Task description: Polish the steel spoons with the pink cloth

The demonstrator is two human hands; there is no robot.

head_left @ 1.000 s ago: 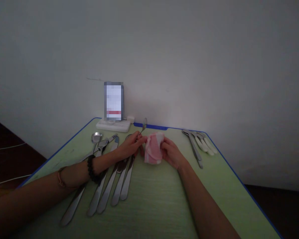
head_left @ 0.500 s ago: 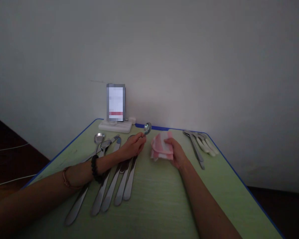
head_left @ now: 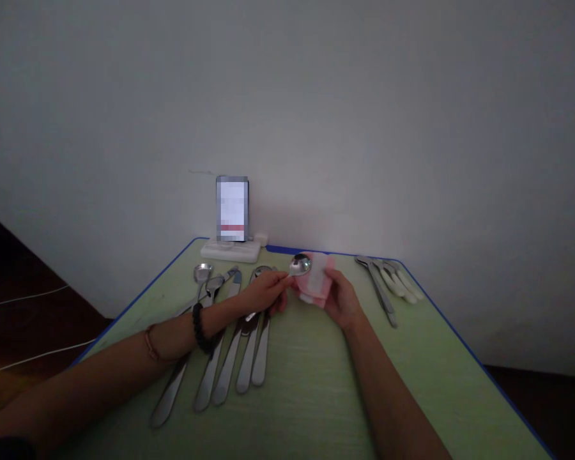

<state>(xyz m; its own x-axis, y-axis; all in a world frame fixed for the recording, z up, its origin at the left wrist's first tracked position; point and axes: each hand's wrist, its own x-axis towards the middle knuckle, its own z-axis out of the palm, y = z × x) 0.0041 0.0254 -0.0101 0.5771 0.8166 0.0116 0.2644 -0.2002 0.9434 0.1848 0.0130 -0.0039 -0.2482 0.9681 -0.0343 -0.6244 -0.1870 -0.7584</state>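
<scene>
My left hand (head_left: pixel 267 292) is closed on a shiny metal spoon (head_left: pixel 300 263), its bowl pointing away to the right. Behind the bowl lies a folded pink-and-white cloth (head_left: pixel 322 276), which my right hand (head_left: pixel 344 300) grips by its right side. The bowl overlaps the cloth in view; whether they touch I cannot tell. Under and beside my left forearm, several long-handled metal utensils (head_left: pixel 226 377) lie on the table, among them a small ladle (head_left: pixel 203 273). My wrist and forearm hide parts of them.
The light green table (head_left: pixel 311 383) has a blue edge and stands against a grey wall. A phone (head_left: pixel 232 209) with a blurred screen stands on a white base (head_left: pixel 230 250) at the back left. At the back right lie metal spoons (head_left: pixel 381 291) and white-handled cutlery (head_left: pixel 402 281).
My left hand has moved right, bringing the spoon's bowl in front of the cloth. The spoon has turned from pointing upward to pointing more rightward. The whole view has shifted slightly.
</scene>
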